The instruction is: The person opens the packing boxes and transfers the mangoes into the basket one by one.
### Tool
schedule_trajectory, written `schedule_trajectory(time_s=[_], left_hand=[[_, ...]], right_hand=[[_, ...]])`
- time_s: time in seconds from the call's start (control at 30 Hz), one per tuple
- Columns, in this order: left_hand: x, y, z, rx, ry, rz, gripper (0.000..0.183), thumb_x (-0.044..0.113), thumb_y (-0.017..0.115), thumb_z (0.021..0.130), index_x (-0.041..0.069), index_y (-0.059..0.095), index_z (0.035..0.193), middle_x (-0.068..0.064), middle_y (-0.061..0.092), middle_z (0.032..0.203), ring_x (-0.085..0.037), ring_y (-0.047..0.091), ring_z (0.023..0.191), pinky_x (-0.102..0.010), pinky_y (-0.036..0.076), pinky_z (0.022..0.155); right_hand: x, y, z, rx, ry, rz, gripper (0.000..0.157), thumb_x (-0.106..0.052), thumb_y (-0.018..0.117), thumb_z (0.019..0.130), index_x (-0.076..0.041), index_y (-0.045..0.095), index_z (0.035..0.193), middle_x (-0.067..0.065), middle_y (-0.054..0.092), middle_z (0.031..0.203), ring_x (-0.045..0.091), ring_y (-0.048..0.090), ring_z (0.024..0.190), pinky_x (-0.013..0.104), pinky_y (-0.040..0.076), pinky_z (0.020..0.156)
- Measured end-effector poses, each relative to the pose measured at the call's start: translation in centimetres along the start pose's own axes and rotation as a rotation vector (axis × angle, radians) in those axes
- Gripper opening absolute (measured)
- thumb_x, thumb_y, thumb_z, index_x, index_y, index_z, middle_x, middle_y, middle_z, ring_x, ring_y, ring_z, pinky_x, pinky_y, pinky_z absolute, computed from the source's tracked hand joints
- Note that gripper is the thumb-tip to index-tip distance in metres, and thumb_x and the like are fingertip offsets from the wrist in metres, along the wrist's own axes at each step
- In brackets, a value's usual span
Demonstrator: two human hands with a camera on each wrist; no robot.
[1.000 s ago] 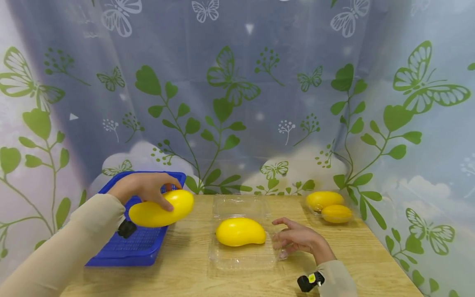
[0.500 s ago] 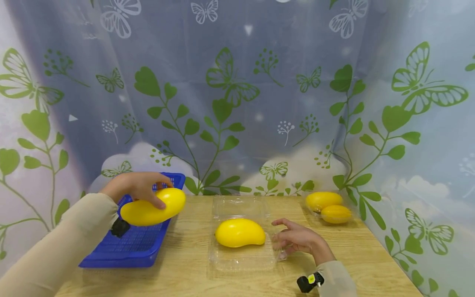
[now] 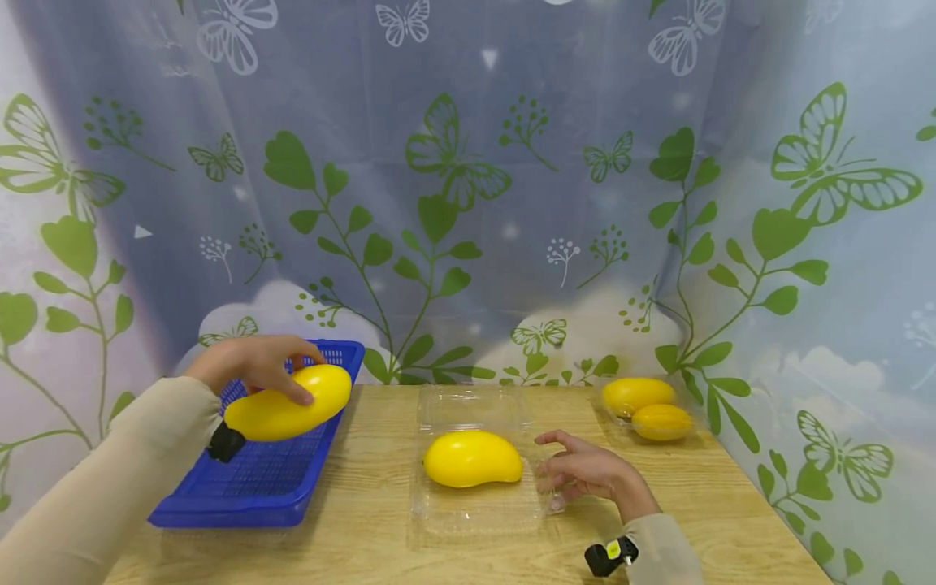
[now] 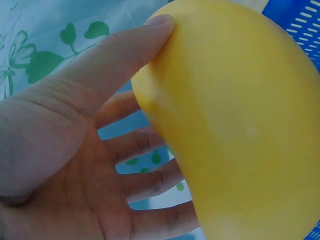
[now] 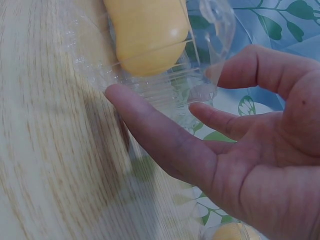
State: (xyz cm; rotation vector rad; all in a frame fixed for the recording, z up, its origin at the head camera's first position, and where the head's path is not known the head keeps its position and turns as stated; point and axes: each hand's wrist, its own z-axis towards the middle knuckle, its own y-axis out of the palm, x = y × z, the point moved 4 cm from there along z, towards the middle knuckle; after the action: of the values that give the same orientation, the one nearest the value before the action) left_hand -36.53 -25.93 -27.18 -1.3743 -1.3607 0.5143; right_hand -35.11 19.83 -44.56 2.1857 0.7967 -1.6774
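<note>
My left hand (image 3: 257,362) grips a smooth yellow mango (image 3: 296,410) over the blue plastic basket (image 3: 241,508), thumb on the near side. In the left wrist view the fingers (image 4: 150,182) reach behind this mango, their tips hidden. A second mango (image 3: 474,460) lies in the base of a clear plastic clamshell box (image 3: 478,518), whose lid is folded back toward the curtain. My right hand (image 3: 591,471) is at the box's right edge, fingers loosely bent and spread. In the right wrist view its fingertips (image 5: 116,94) are close to the clear rim; firm contact cannot be told.
A clear box with two yellow mangoes (image 3: 639,398) stands at the back right of the wooden table (image 3: 380,487). A patterned curtain (image 3: 468,244) rises behind the table and along its sides. Each wrist wears a small black camera (image 3: 610,556).
My left hand has moved left with the mango, from the basket's right side to over its middle. The basket's near end has shifted slightly left. The right hand has stayed put.
</note>
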Motion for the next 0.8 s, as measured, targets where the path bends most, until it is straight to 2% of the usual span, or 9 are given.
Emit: schedule_trajectory(time_s=[0.2, 0.47, 0.8], left_hand=[[-0.7, -0.1, 0.1, -0.002, -0.018, -0.004, 0.082, 0.04, 0.082, 0.087, 0.005, 0.046, 0.151, -0.026, 0.051, 0.134, -0.032, 0.065, 0.102, -0.045, 0.064, 0.075], [-1.5, -0.4, 0.3, 0.006, -0.034, 0.021, 0.083, 0.042, 0.081, 0.088, 0.003, 0.045, 0.152, -0.024, 0.054, 0.129, -0.028, 0.064, 0.095, -0.041, 0.063, 0.07], [-2.6, -0.5, 0.4, 0.01, -0.067, 0.006, 0.085, 0.043, 0.081, 0.087, 0.002, 0.044, 0.152, -0.025, 0.055, 0.129, -0.028, 0.065, 0.098, -0.043, 0.063, 0.072]], right_hand=[[0.2, -0.1, 0.1, 0.003, -0.004, -0.006, 0.067, -0.011, 0.051, 0.103, 0.004, 0.016, 0.158, 0.04, 0.047, 0.146, 0.036, 0.071, 0.113, 0.035, 0.065, 0.073], [0.4, -0.2, 0.3, 0.008, 0.004, -0.005, 0.067, -0.011, 0.052, 0.103, 0.003, 0.017, 0.158, 0.037, 0.051, 0.144, 0.034, 0.072, 0.11, 0.035, 0.065, 0.072], [0.5, -0.4, 0.5, 0.007, -0.005, -0.01, 0.068, -0.01, 0.053, 0.102, 0.003, 0.017, 0.158, 0.036, 0.052, 0.142, 0.035, 0.072, 0.111, 0.036, 0.065, 0.072]])
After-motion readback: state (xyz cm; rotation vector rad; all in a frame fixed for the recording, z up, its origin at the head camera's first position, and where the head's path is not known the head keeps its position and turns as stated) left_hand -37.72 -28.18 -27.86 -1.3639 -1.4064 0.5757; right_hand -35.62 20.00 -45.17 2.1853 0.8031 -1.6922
